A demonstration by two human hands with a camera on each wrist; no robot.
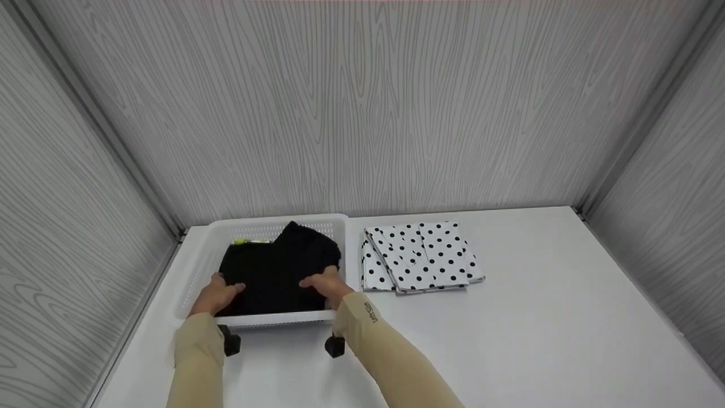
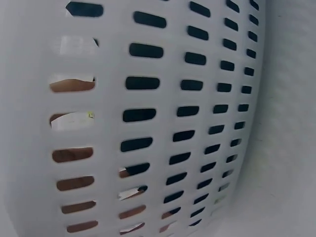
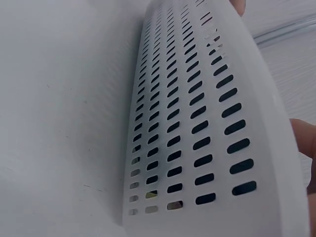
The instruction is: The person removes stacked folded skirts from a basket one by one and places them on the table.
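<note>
A folded black garment [image 1: 266, 283] lies in a white plastic basket [image 1: 277, 319] at the left of the table. My left hand [image 1: 215, 296] grips its left front edge, thumb on top and the other fingers hidden down the side. On the right side my right hand [image 1: 327, 283] holds it in the same way, thumb laid over the cloth. Through the slots of the basket wall [image 2: 170, 69] in the left wrist view, skin and dark cloth show. In the right wrist view, part of the right hand [image 3: 305, 143] appears beyond the basket rim [image 3: 276, 123].
Right of the basket lies folded white cloth with black dots [image 1: 422, 258], in overlapping layers. Something yellow-green [image 1: 241, 241] shows behind the black garment inside the basket. Wood-grain panels [image 1: 362, 113] enclose the white table [image 1: 538, 317] at the back and both sides.
</note>
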